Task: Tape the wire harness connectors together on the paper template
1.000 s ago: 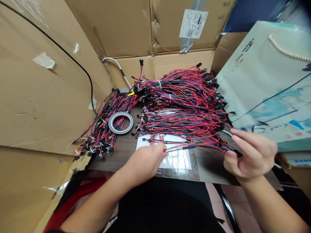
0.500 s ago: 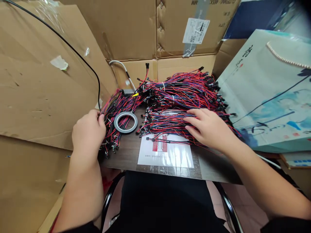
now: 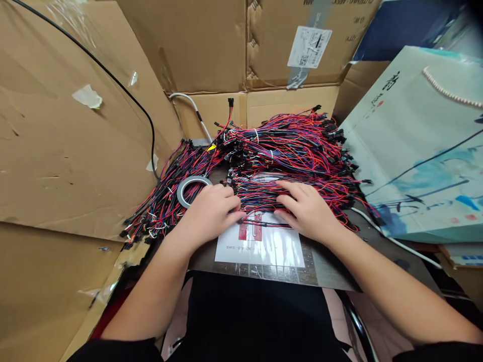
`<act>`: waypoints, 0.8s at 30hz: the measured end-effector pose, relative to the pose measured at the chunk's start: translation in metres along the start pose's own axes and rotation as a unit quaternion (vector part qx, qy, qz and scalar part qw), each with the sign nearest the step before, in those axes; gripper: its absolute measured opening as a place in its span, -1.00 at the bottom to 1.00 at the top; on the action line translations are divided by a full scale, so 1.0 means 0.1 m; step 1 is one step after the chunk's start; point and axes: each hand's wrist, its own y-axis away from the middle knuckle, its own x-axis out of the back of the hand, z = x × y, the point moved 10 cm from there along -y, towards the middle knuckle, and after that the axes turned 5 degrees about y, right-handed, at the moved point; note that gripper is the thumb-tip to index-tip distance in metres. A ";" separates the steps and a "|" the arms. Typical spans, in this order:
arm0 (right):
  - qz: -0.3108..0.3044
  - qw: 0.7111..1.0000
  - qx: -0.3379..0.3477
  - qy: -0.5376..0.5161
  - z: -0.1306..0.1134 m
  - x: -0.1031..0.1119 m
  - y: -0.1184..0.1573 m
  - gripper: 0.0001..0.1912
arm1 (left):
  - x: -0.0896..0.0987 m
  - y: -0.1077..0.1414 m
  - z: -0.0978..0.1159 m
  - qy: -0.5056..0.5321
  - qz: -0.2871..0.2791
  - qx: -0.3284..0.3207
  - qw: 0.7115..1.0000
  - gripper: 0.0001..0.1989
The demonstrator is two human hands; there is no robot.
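A bundle of red and black wires [image 3: 260, 193] with dark connectors lies across the table. At its left end is my left hand [image 3: 213, 211], its fingers curled over the connectors; what they hold, if anything, is hidden. My right hand [image 3: 304, 206] rests on the bundle's middle with its fingers spread. Beneath the front wires lies a printed white sheet [image 3: 260, 251] with a red picture. A grey tape roll [image 3: 183, 193] is partly covered by my left hand. Behind, a larger tied wire pile [image 3: 290, 138] is stacked.
More loose wires [image 3: 162, 201] spread at the left. Cardboard boxes [image 3: 196, 45] stand behind and on the left. A pale blue paper bag [image 3: 426, 156] is at the right, near a white cable [image 3: 392, 236]. A black cable [image 3: 124, 88] hangs at the left.
My left hand has moved right, from the left wires to the front bundle's left end. My right hand has shifted slightly left. The wires at the left now lie spread further out.
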 end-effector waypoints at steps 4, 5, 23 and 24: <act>-0.004 1.000 0.020 -0.019 -0.10 -0.04 -0.01 -0.82 | -0.21 -0.06 0.14 -0.048 -0.005 -0.024 0.999 -0.69; -0.001 1.000 0.013 -0.014 -0.09 -0.05 -0.01 -0.82 | -0.25 -0.06 0.14 -0.055 -0.001 -0.023 0.998 -0.69; 0.055 0.998 -0.025 -0.036 -0.03 0.00 -0.02 -0.89 | -0.01 0.09 0.08 -0.002 0.185 -0.002 0.983 -0.91; 0.053 0.998 -0.027 -0.034 -0.03 0.00 -0.02 -0.89 | 0.05 0.12 0.09 0.007 0.215 -0.010 0.977 -0.93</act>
